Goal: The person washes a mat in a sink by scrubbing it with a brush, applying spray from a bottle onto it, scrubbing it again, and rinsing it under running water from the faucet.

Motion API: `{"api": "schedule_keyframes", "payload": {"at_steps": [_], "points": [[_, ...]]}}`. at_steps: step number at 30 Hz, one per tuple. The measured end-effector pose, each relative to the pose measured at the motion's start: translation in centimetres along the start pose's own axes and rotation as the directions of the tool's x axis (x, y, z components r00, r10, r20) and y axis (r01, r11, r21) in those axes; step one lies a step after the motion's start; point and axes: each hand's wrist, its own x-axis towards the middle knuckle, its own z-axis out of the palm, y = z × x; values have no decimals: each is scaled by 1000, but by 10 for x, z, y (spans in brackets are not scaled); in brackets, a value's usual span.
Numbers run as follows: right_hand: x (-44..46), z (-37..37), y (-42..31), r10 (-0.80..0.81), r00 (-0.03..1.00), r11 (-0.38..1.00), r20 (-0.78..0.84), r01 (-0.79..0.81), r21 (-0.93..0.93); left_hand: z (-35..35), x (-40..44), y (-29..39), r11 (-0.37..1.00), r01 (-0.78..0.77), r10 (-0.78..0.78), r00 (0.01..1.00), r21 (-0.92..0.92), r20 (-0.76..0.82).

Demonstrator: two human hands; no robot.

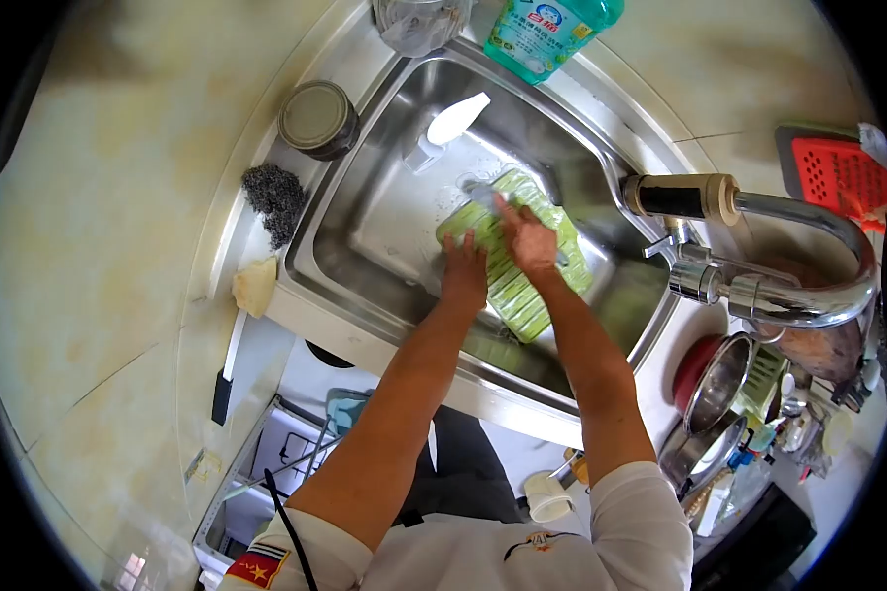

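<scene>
Head view is showing the green striped mat (pixel 528 295) lying in the sink (pixel 365 227) under both your hands: your left hand (pixel 463 268) is pressing on it with fingers spread, while your right hand (pixel 528 240) is curving over a greyish item (pixel 479 193), though whether that grip is pinching it, I cannot tell. Since the metal is looking wet, the mat risks sliding if your left hand is bearing too lightly, and hard pushing could be bunching it toward the white object (pixel 455 119).
</scene>
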Motion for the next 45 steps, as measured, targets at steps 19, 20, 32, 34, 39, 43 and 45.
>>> {"api": "schedule_keyframes", "payload": {"at_steps": [19,20,32,34,39,43,45], "points": [[-47,-40,39,409,905,909,119,-416,41,29,13,7,999,46,-44,993,14,-111],[-66,-48,45,481,859,871,174,-491,17,14,7,5,999,46,-45,997,7,-68],[-51,-17,55,357,927,932,119,-362,27,11,7,7,997,54,-55,998,-56,-11],[-97,-37,70,413,903,907,118,-419,31,28,15,3,997,64,-68,993,-42,-95],[-34,-20,32,329,941,939,86,-335,75,18,6,7,999,28,-27,997,17,-78],[28,-19,3,295,955,952,32,-297,79,-15,-12,7,996,-9,8,1000,92,8],[-6,-28,25,275,959,960,72,-278,26,-16,-11,8,998,-8,10,999,61,-37]]}}
